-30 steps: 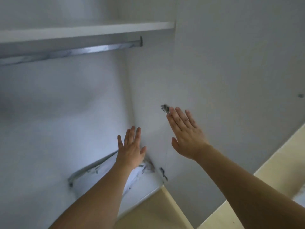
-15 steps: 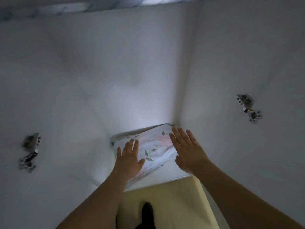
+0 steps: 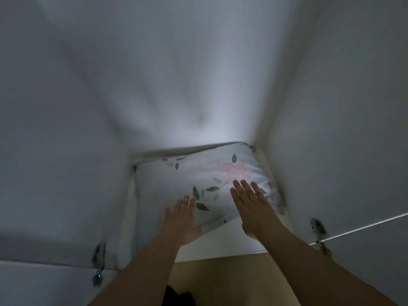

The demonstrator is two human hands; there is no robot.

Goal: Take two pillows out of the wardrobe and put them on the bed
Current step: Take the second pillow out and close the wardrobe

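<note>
Below, pillow (image 3: 198, 180) flat, long axis left-right; left hand (image 3: 182, 219) and right hand (image 3: 251, 208) open-fingered above.

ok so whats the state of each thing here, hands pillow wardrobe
left hand: open, fingers spread, empty, over the pillow's near edge
right hand: open, flat, empty, over the pillow
pillow: lying flat on the wardrobe floor, not gripped
wardrobe: open, interior visible

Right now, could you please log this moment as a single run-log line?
stage: reaching into wardrobe | left hand: open, flat, over pillow's near edge | right hand: open, flat, over pillow | pillow: on wardrobe floor, ungrasped | second pillow: unseen
</note>
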